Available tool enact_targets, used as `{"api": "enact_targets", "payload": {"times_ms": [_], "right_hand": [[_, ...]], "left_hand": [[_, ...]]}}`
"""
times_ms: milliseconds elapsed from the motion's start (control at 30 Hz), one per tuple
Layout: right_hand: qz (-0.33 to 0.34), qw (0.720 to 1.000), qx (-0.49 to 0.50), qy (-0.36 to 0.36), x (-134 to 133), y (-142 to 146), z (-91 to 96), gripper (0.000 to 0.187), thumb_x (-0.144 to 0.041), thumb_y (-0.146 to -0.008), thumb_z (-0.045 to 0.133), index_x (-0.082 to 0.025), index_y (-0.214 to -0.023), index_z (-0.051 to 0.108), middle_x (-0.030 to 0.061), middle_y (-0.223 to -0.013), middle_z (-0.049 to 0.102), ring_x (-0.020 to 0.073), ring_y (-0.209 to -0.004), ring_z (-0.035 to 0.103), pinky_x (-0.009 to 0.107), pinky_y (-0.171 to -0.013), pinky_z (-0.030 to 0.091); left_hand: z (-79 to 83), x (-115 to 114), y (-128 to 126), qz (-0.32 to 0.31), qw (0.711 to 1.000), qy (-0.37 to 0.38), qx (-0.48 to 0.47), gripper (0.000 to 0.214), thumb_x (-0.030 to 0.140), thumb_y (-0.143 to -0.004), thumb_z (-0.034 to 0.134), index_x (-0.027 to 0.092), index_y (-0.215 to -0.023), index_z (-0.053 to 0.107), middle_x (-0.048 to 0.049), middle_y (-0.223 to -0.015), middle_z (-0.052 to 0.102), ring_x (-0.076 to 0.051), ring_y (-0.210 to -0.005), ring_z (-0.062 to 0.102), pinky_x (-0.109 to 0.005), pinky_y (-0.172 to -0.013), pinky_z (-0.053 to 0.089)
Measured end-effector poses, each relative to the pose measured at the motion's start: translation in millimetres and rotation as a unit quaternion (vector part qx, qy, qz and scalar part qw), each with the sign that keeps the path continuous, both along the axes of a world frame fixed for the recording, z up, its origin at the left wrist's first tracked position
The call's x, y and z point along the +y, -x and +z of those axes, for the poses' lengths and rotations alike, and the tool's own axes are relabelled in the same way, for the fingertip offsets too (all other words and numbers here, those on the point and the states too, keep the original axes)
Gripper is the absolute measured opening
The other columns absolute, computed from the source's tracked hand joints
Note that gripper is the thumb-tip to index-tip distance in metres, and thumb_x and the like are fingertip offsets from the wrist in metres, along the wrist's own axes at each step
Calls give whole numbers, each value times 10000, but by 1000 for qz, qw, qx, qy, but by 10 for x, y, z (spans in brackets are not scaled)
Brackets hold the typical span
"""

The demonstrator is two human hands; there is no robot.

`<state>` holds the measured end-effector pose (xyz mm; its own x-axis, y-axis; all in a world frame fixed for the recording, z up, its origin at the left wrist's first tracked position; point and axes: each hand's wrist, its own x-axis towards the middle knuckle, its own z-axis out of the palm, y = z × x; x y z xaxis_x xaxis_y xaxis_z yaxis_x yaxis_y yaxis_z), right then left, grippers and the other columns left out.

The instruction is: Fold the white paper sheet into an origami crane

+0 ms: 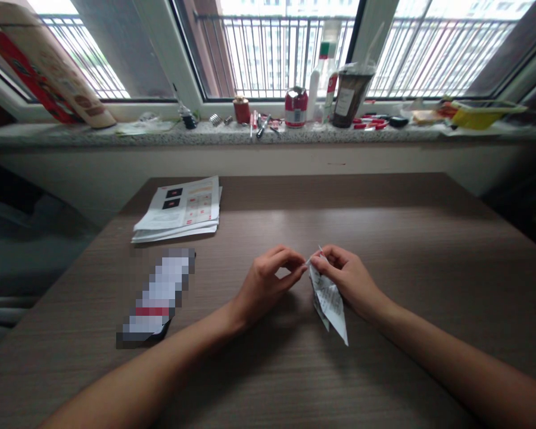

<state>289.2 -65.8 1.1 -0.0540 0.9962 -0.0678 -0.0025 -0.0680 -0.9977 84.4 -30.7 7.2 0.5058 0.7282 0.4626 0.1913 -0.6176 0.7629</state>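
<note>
Both hands meet above the middle of a brown wooden table. My right hand is closed on a folded white paper with handwriting on it, whose pointed end hangs down toward me. My left hand pinches a thin tip of the same paper at its top with thumb and forefinger. The two hands almost touch at that tip.
A stack of printed sheets lies at the table's far left, and a phone sits nearer on the left. The stone windowsill behind carries a red can, bottles, a dark jar, pens and a yellow tray.
</note>
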Motion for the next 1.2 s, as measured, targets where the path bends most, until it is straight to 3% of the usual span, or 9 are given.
{"api": "enact_targets", "payload": {"times_ms": [367,1000,1200], "right_hand": [[13,1000,-25,-9,13,-15,-17,296,-501,-874,740,-211,-909,693,4,-810,638,166,-736,551,285,-673,421],[21,999,-25,-12,32,6,-54,331,-523,-855,754,-200,-916,713,16,-846,687,180,-780,606,286,-705,457],[53,998,-29,2,49,-65,-32,371,-540,-886,717,-217,-1070,732,43,-959,734,202,-844,647,306,-738,485]], "left_hand": [[13,-18,7,19,1000,0,18,60,149,-973,628,183,-954,674,-39,-943,659,-148,-856,640,-286,-799,525],[20,-1,-11,5,990,137,14,194,335,-996,634,164,-949,712,-49,-925,715,-164,-845,654,-266,-771,507],[3,87,37,56,982,180,-19,272,412,-984,632,156,-920,698,-36,-833,693,-160,-771,642,-253,-707,504]]}}
